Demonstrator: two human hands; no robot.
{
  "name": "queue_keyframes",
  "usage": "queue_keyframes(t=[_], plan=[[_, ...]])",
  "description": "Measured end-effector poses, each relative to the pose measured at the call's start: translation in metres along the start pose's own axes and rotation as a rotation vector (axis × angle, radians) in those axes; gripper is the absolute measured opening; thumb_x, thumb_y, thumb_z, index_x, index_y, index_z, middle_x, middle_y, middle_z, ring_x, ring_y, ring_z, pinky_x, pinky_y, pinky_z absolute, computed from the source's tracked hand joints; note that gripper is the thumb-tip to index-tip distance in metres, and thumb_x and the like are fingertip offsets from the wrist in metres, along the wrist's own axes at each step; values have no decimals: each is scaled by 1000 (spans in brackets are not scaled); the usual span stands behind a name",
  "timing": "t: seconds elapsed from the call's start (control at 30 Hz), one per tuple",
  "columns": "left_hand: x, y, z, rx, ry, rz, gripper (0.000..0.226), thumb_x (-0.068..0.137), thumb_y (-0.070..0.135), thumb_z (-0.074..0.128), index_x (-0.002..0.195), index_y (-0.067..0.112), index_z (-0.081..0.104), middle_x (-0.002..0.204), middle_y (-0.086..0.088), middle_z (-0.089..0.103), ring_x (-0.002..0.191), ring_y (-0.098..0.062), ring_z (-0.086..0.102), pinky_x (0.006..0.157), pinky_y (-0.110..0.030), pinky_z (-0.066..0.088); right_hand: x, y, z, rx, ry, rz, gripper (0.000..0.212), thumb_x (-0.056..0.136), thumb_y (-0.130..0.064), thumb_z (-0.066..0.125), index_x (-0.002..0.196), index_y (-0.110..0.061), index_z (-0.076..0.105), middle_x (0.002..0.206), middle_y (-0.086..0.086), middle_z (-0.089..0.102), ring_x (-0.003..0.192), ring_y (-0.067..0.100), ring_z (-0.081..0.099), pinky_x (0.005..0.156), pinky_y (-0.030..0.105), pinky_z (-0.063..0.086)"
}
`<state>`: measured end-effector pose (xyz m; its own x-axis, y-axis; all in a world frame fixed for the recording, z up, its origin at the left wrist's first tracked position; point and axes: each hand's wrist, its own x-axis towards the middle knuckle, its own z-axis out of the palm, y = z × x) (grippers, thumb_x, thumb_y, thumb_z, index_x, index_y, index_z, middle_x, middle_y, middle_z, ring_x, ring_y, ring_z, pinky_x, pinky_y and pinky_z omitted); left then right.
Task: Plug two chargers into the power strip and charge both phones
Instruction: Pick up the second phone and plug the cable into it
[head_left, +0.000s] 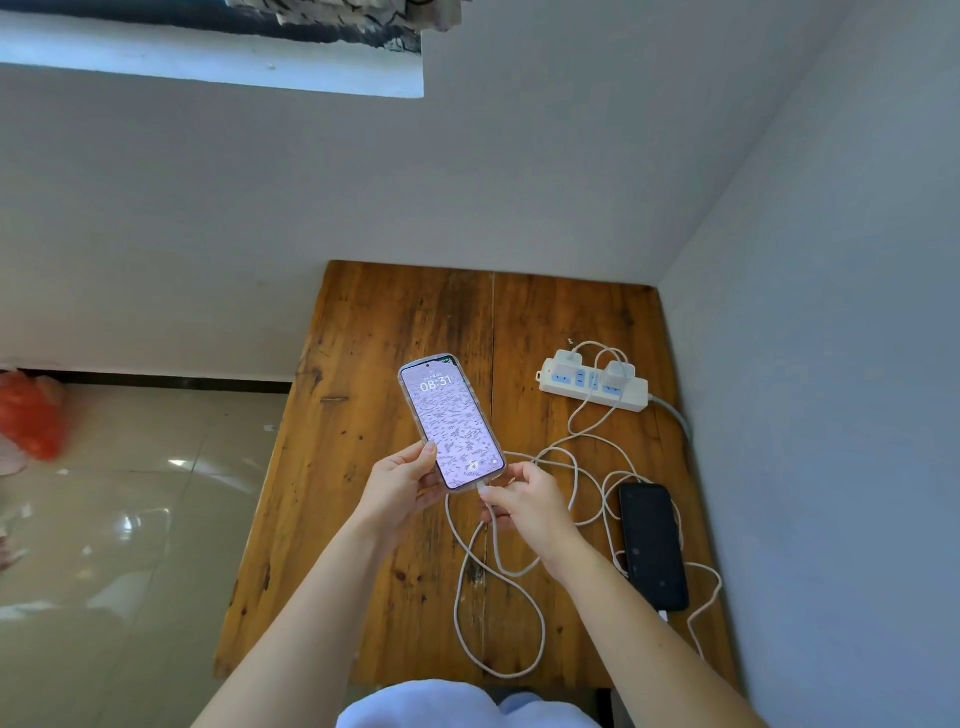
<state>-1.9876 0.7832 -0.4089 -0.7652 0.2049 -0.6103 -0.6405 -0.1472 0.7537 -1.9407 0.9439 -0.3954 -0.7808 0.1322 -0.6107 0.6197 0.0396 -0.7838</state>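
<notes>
My left hand (402, 480) holds a phone with a lit pink screen (449, 422) above the wooden table (363, 519). My right hand (524, 499) pinches the white cable plug (483, 488) at the phone's bottom edge. A white power strip (636, 397) lies at the far right of the table with two white chargers (618, 371) plugged in. White cables (498, 613) loop across the table. A black phone (653, 545) lies face up near the right edge, with a cable at its near end.
The table stands in a corner, with walls behind it and to the right. To the left lies a glossy tiled floor with an orange bag (31, 415). A window sill (208, 62) runs along the upper left.
</notes>
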Motion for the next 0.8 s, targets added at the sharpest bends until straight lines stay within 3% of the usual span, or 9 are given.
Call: queue_keyframes(t=[0.27,0.5,0.8], plan=[[4,-3,-4,33,-39,-49,19,97,22,49,108,23,64,101,-2,75,91,-15,71,69,-26,54,6,4,-1,-48,2,-46,49,83,-13,71,123,-22,45,93,-5,68,82,11,68,56,14,53],[9,-10,-8,68,-80,-124,22,98,19,46,114,24,62,104,-2,74,92,-15,70,74,-30,53,12,14,-4,-89,-5,-3,48,82,-14,72,121,-21,46,104,2,68,84,11,68,62,16,54],[17,-20,-10,90,-84,-176,29,99,13,44,116,29,62,107,-1,73,97,-16,69,80,-33,52,25,30,-3,-133,-12,62,49,79,-13,75,118,-23,46,100,1,67,82,12,69,60,14,53]])
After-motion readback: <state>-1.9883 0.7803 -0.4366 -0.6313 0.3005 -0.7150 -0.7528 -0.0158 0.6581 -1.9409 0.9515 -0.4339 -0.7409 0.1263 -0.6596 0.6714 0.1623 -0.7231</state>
